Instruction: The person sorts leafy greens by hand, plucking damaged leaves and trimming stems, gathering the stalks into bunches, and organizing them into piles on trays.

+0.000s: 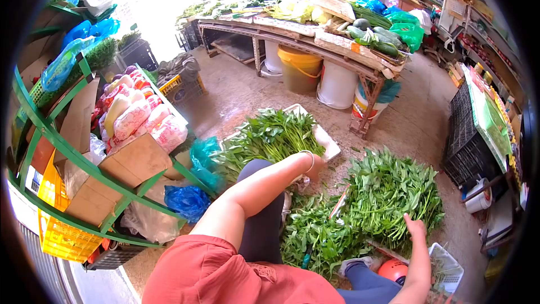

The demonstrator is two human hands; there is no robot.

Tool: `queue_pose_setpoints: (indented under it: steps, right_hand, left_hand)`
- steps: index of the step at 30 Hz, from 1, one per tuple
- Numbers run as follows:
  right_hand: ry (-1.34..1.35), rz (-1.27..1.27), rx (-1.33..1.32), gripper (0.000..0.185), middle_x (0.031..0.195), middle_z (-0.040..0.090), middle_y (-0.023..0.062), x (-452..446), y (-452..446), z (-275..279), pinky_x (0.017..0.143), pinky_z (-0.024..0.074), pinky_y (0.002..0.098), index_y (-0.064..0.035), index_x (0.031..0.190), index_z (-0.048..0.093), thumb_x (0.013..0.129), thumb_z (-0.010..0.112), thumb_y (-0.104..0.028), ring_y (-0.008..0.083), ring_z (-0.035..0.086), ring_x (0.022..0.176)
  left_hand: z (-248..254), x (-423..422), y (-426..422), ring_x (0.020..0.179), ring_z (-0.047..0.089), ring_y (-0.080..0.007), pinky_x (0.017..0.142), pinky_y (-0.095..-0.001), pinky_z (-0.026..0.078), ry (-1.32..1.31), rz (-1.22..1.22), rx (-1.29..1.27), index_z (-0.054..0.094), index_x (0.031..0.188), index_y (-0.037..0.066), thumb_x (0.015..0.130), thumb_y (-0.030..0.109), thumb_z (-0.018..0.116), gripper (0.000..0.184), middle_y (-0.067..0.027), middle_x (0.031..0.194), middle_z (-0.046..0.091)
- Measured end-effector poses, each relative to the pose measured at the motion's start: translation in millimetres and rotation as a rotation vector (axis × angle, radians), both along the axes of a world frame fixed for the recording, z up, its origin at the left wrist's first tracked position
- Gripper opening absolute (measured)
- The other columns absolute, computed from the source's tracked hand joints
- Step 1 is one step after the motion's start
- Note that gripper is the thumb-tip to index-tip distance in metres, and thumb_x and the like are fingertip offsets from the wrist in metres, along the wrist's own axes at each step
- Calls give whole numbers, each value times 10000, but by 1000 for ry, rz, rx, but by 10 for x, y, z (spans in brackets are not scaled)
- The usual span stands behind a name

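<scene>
My left hand [316, 166], smeared by motion and with a bracelet on the wrist, is at the near right corner of a white foam tray [328, 139]. Long leafy green stems [275, 138] fill that tray; whether the hand holds any cannot be made out. At the right side of a large pile of leafy greens [388, 191] on the floor, my right hand [415, 226] reaches in with a finger stretched out and nothing visible in its grasp. More loose greens [315, 231] lie between my legs, with a narrow pale strip [340, 204] on them.
A green metal rack [79, 157] with boxes and bags curves along the left. Ahead stands a low table [281, 25] of vegetables, with a yellow bucket [299, 69] beneath. A red-orange ball [393, 271] and white basket [447, 267] lie near my right arm.
</scene>
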State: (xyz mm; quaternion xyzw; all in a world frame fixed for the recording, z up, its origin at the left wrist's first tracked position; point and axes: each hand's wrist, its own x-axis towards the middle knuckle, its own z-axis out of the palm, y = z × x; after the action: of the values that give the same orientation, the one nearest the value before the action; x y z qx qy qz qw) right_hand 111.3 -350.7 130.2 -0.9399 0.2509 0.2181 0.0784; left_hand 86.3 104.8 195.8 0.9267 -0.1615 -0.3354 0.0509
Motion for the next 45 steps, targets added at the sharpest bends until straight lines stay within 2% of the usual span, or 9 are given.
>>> queue_pose_setpoints:
  steps: [14,21,22,23,24,34,41,42,45]
  right_hand:
    - [-202,-60,-88,520,1026,581,174,-94,223,-44,813,437,389,-16,973,595,687,523,-444,297,559,961]
    - [-287,-34,97,827,1201,453,220,109,-229,-374,937,344,384,-12,1188,455,635,549,-620,317,438,1124]
    - [-379,29,75,763,1079,532,221,196,-403,-631,814,439,393,8,1096,507,620,604,-580,296,535,979]
    - [3,-71,349,651,904,571,175,201,-394,-313,596,491,353,8,963,525,623,648,-533,226,577,742]
    - [6,-169,433,585,749,539,91,213,-438,-366,448,448,276,-19,855,506,622,669,-530,147,517,552]
    - [-168,-380,506,277,703,560,13,260,-845,-147,354,370,199,-97,897,544,777,604,-338,79,550,523]
    - [-338,-270,507,296,727,596,-1,202,-640,-527,402,380,218,-60,958,603,737,653,-252,70,508,504]
    - [-475,-232,452,265,714,635,29,254,-619,-528,553,459,241,-86,841,649,646,710,-254,104,567,547]
    - [-681,-284,563,147,687,630,7,428,-683,-209,545,449,235,-88,805,641,691,672,-176,86,553,546]
  left_hand:
    - [85,-293,-524,1044,499,-306,884,-371,389,-29,-127,-179,326,1277,63,692,379,651,740,-194,1131,512]
    - [-244,-242,-587,979,529,-318,847,-373,414,15,-93,-396,380,1248,70,684,299,672,675,-211,1091,528]
    - [-389,-218,-555,998,520,-315,855,-370,409,-117,-171,-395,386,1240,51,687,317,665,674,-207,1114,515]
    - [-300,-229,-598,1033,498,-318,871,-369,396,-73,-182,-357,371,1250,64,697,313,652,668,-206,1134,501]
    - [-187,-263,-676,1048,485,-325,881,-369,386,1,-160,-350,361,1256,70,700,309,648,670,-208,1142,495]
    - [-292,-104,-623,996,504,-341,857,-378,397,10,-149,-195,374,1208,52,708,300,590,599,-210,1071,524]
    - [-377,-101,-713,1079,454,-329,913,-357,361,113,-141,-159,337,1255,51,702,275,639,668,-210,1162,475]
    - [-378,-99,-728,1080,453,-331,915,-358,360,138,-138,-155,337,1256,45,701,281,640,675,-214,1164,472]
    - [-457,-97,-717,1078,454,-332,914,-359,359,97,-145,-145,353,1248,57,699,286,641,661,-216,1154,479]
